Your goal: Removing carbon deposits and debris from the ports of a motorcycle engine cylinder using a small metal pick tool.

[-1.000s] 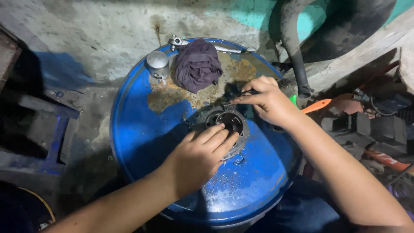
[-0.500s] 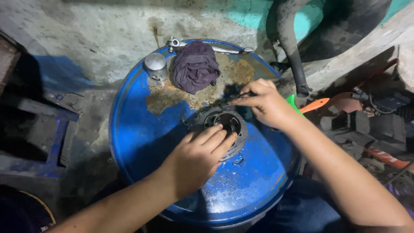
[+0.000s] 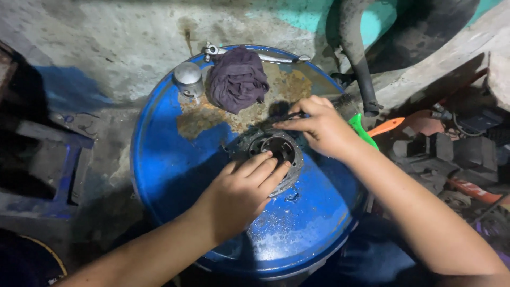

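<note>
Rag [image 3: 237, 78] and metal cup [image 3: 188, 79] block the drum's [image 3: 175, 159] far edge; left side lies open.

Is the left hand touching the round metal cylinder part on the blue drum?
Touching. The head view shows the left hand lying on the metal cylinder part, its fingertips over the rim beside the bore, with no gap visible.

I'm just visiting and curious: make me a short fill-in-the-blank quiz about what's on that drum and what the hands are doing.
1. The round metal cylinder part rests on top of a ____ drum.
2. The left hand lies on the near edge of the part, while the ____ hand holds a thin dark tool at its far edge.
3. The crumpled cloth at the far side of the drum is dark ____.
4. Left of the cloth stands a small silver ____.

Missing words: blue; right; purple; cup
</note>
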